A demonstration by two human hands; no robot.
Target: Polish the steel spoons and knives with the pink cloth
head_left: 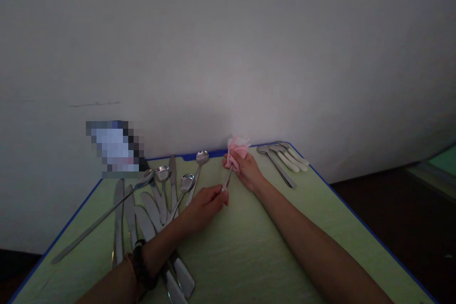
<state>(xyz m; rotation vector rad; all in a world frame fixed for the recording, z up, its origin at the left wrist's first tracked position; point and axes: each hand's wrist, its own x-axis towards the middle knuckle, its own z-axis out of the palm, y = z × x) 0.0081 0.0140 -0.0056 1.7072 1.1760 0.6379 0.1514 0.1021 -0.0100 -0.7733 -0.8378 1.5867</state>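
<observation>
My left hand point(205, 203) pinches the lower end of a thin metal utensil point(227, 180) over the middle of the green table point(249, 256). My right hand point(246, 169) is closed on a pink cloth point(238, 148), which wraps the utensil's upper end, so that end is hidden. The two hands are close together, joined by the utensil. A dark bracelet sits on my left wrist.
Several spoons and knives point(160, 194) lie spread on the left of the table, one long-handled spoon point(103, 216) reaching toward the left edge. A few white-handled pieces of cutlery point(288, 157) lie at the back right. A blurred object point(114, 148) stands at the back left against the white wall.
</observation>
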